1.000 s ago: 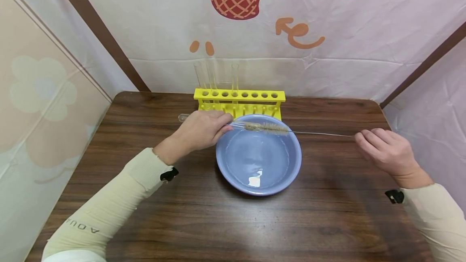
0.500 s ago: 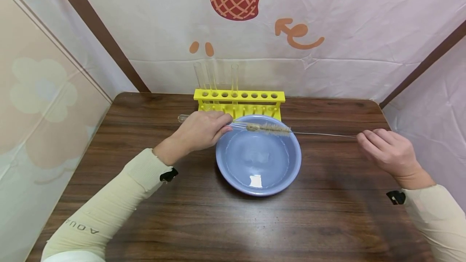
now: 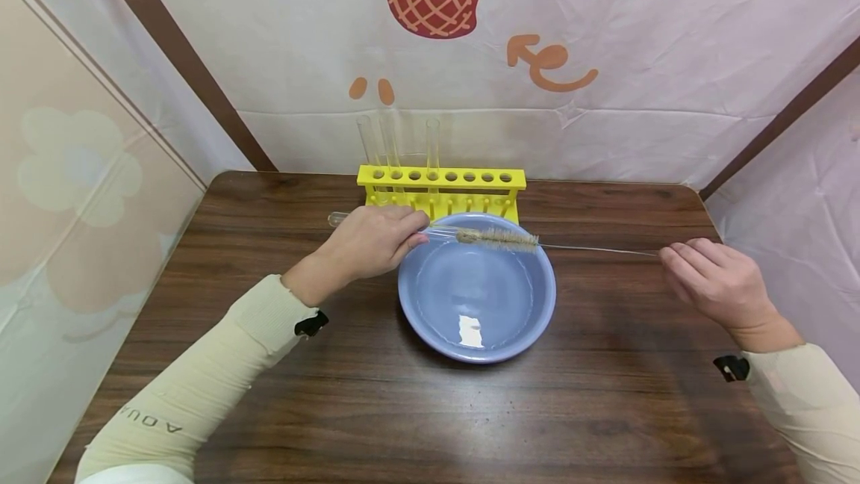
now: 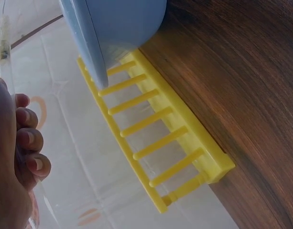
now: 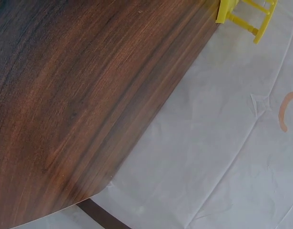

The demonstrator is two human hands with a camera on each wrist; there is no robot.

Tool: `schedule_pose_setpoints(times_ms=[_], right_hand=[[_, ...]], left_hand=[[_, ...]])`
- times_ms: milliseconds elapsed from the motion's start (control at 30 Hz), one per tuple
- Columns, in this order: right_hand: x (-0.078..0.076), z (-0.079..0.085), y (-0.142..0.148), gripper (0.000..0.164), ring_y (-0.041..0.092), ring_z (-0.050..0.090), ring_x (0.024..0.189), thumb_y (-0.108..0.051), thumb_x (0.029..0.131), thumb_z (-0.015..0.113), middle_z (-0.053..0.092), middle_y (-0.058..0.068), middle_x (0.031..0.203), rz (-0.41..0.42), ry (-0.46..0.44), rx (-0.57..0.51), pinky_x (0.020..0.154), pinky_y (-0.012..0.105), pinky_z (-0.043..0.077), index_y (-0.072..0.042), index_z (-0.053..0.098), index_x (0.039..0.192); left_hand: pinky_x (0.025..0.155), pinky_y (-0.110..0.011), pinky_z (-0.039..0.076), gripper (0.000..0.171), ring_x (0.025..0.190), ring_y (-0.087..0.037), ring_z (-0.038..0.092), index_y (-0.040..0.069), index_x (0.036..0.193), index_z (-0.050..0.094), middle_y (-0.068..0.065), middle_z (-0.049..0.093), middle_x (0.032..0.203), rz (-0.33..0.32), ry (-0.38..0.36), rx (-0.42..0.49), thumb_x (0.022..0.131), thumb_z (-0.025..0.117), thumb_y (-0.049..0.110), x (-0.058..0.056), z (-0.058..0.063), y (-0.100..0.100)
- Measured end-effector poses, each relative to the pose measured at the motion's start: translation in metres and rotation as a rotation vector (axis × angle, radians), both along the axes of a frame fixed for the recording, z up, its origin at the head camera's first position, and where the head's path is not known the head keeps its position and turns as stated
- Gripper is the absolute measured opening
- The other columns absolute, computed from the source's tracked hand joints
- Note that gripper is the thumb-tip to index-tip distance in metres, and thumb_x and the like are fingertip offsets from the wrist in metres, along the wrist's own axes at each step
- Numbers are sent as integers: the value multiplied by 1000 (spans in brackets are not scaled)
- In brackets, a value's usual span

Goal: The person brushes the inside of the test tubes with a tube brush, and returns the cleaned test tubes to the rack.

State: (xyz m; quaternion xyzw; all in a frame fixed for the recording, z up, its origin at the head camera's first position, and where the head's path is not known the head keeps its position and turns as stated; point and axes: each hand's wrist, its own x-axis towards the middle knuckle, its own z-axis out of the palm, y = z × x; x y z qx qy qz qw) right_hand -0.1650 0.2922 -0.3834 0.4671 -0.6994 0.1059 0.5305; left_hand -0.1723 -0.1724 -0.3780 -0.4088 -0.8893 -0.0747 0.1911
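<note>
My left hand [image 3: 379,241] grips a clear glass test tube [image 3: 338,219] lying nearly level above the basin's far rim. Its rounded end sticks out to the left; its mouth faces right. A bristly test tube brush [image 3: 507,240] lines up with the tube, its compressed left part seemingly inside and the fuller bristles outside. Far to the right, my right hand [image 3: 715,282] pinches the end of the thin wire handle. In the left wrist view, curled fingers [image 4: 29,138] wrap the tube. The right wrist view does not show the right hand.
A blue basin [image 3: 410,312] of water stands mid-table. Behind it is a yellow test tube rack [image 3: 470,176] with three upright glass tubes [image 3: 433,144] in its left half. The brown wooden table [image 3: 430,424] meets a printed cloth backdrop [image 3: 638,81] at the rear.
The brush and my right hand have shifted slightly to the right, drawing the bristles a little outward. My left hand and the test tube have stayed almost still.
</note>
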Motion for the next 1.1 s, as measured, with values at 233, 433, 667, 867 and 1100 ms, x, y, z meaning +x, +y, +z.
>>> schedule_pose_setpoints(times_ms=[233, 433, 667, 867, 1100], right_hand=[[0, 0, 3, 28, 31, 50, 51, -8, 100, 51, 60, 14, 65, 10, -62, 29, 42, 47, 40, 5, 62, 79], [-1, -1, 7, 30, 30, 49, 51, -10, 101, 50, 61, 13, 66, 18, -155, 61, 42, 46, 40, 5, 61, 77], [-2, -7, 19, 33, 18, 50, 58, -18, 104, 43, 61, 4, 71, -79, -378, 185, 45, 36, 40, -3, 64, 83], [-3, -7, 26, 33, 8, 45, 62, -23, 104, 38, 56, -5, 73, -144, -587, 208, 49, 32, 39, -13, 64, 87], [1, 2, 29, 32, -2, 40, 61, 9, 87, 68, 47, -18, 72, -106, -900, 194, 57, 19, 33, -23, 61, 88]], left_hand=[[50, -29, 41, 20, 63, -16, 50, 11, 98, 60, 0, 56, 75, -5, -1, 5, 100, 64, 30, 0, 0, 0], [50, -30, 42, 22, 63, -17, 50, 10, 99, 61, -1, 56, 76, -3, 4, -1, 101, 63, 32, -1, -1, -1], [52, -30, 43, 22, 64, -17, 51, 11, 99, 60, 0, 57, 77, 9, 1, -6, 101, 63, 33, -3, -1, -1], [50, -30, 43, 22, 63, -17, 51, 11, 99, 60, -1, 58, 77, 11, 17, -5, 100, 66, 33, -3, -2, -2], [51, -31, 43, 50, 63, -18, 51, 11, 98, 59, -2, 55, 75, 0, 31, -6, 109, 30, 50, -4, -2, -1]])
